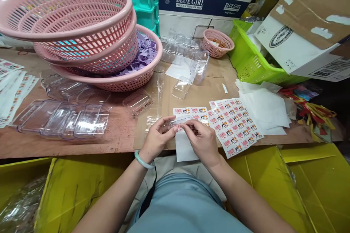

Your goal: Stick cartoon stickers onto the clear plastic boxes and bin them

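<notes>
A small clear plastic cover (pixel 180 119) is gripped between the thumb and fingers of my left hand (pixel 160 134). At its near face sits a sticker (pixel 177 126) with red lettering, and the closed fingertips of my right hand (pixel 201 138) press at its edge. How much of the sticker lies on the plastic is hidden by my fingers. Just below my hands is a partly peeled sticker sheet (pixel 186 147), its lower part blank white. A fuller sticker sheet (pixel 235 125) with cartoon cats and red lettering lies to the right.
Nested clear covers (pixel 62 120) lie at left, with one stickered cover (pixel 138 102) nearer the middle. Stacked pink baskets (pixel 109 56) hold purple parts (pixel 144 52). Further back are more clear covers (pixel 199 63), a small pink basket (pixel 218 49) and a green crate (pixel 251 56). White backing papers (pixel 265 105) lie right.
</notes>
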A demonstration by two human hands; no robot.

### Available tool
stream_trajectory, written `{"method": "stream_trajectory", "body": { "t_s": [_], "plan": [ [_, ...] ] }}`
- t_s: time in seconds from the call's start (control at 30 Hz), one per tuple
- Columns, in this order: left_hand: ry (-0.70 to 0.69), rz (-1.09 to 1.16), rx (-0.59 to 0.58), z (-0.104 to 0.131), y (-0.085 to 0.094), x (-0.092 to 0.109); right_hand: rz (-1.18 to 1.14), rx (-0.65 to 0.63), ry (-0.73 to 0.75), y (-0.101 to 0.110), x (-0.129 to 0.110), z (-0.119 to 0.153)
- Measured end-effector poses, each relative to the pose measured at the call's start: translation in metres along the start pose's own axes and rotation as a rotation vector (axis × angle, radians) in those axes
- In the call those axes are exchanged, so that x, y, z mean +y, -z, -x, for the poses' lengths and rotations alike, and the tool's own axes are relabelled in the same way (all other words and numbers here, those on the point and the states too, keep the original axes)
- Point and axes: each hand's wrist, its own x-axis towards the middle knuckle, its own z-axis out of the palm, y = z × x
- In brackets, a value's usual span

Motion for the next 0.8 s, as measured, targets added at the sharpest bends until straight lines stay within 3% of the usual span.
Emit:
{"method": "stream_trajectory", "body": {
  "t_s": [0.17,0.3,0.37,0.47,0.67,0.8],
  "plan": [
    [-0.005,0.018,0.018,0.002,-0.001,0.000,0.114,0.083,-0.030,0.007,0.021,0.000],
    [0.015,0.044,0.020,0.001,-0.001,-0.001,-0.089,0.172,-0.279,0.014,0.035,-0.001],
    [0.003,0.042,0.016,0.001,-0.001,-0.003,-0.252,0.098,-0.399,0.009,0.033,0.000],
    [-0.032,0.045,0.029,0.005,-0.001,-0.004,-0.324,-0.106,-0.459,-0.002,0.028,0.002],
    [-0.110,0.056,0.074,0.024,0.008,0.002,-0.522,-0.227,-0.379,-0.004,0.021,-0.002],
    [-0.335,-0.070,0.128,0.032,0.031,0.010,-0.665,-0.400,-0.269,-0.024,0.004,-0.023]
  ]
}}
